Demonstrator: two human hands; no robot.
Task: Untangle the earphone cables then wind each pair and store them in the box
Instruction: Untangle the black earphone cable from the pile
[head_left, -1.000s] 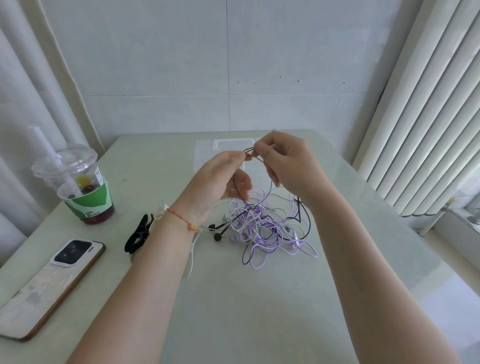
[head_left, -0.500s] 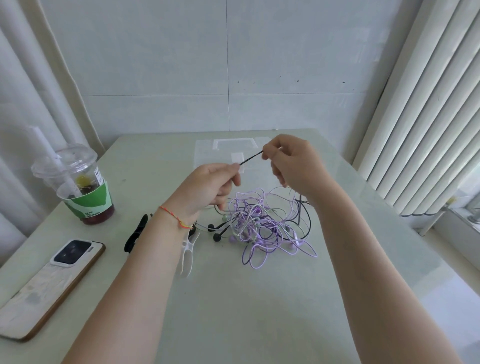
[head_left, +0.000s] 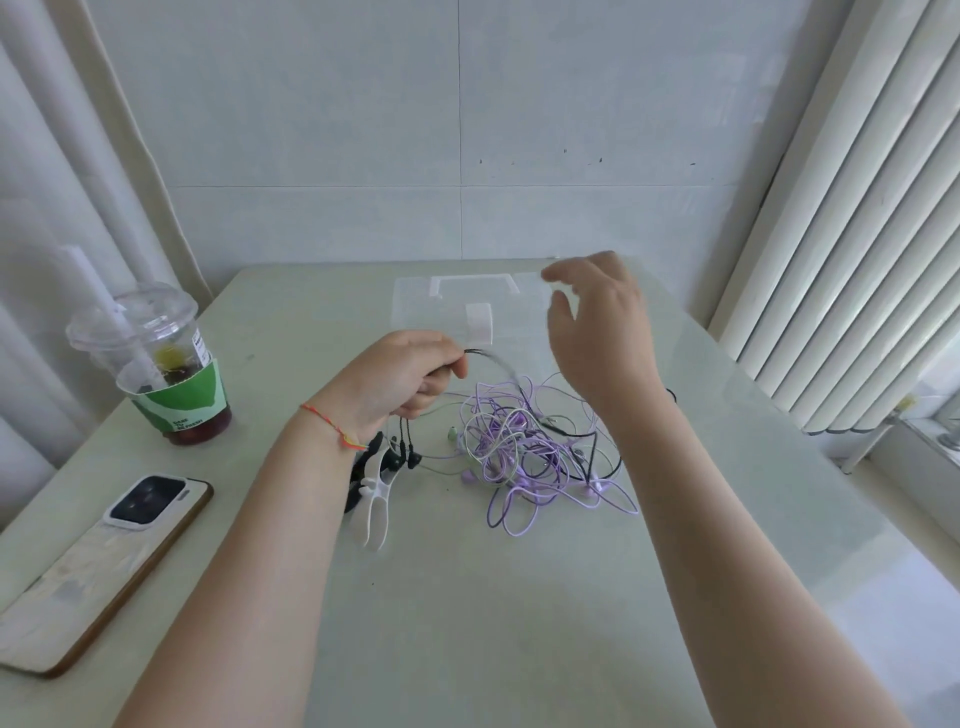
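- Pinching a black cable (head_left: 491, 358) between curled fingers, the left hand (head_left: 400, 376) is hovering above the table (head_left: 519, 623), a red string at its wrist.
- Right hand (head_left: 597, 332) is lifting over the clear box (head_left: 467, 306), fingers loose and blurred, holding nothing.
- Cup (head_left: 166, 364) label is showing small white writing, too small to read.
- Tangle (head_left: 530, 447) of purple, white and black cables is lying mid-table, sprawling left to right, between the forearms.

Pale green table (head_left: 519, 623), white tiled wall (head_left: 467, 130), vertical blinds (head_left: 857, 234) right, perhaps curtains (head_left: 62, 182) left, daylight
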